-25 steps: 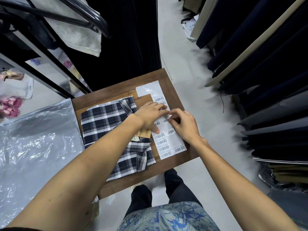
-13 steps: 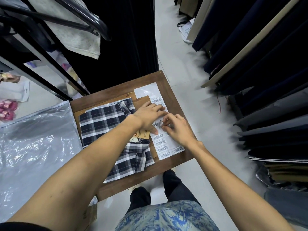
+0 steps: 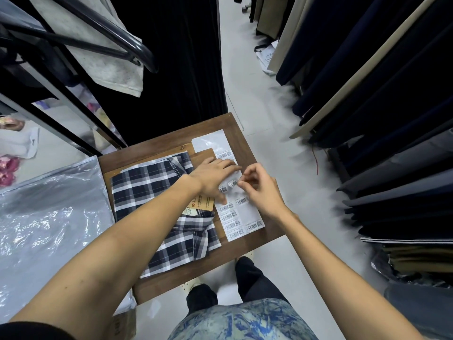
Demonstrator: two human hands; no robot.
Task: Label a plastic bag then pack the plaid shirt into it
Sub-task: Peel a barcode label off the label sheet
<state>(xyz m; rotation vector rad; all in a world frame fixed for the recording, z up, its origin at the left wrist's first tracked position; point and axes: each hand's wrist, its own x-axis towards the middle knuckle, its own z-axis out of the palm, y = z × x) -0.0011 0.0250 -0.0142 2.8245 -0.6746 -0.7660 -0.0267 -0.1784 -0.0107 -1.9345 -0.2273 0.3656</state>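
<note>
Pinching curled label (image 3: 233, 184), right hand (image 3: 259, 190), print unreadable

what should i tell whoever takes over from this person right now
Left hand: flat, pressing down the barcode label sheet.
Right hand: pinching one label, partly peeled and curling up.
Plaid shirt: folded on the wooden table, unpacked, tags showing.
Plastic bags: beside the table on the left, untouched.
Done: label nearly off.
Left: finish peeling, stick it on a bag, slide the shirt in.

Blue-patterned top (image 3: 245, 322) — dark trousers (image 3: 255, 283)
</note>
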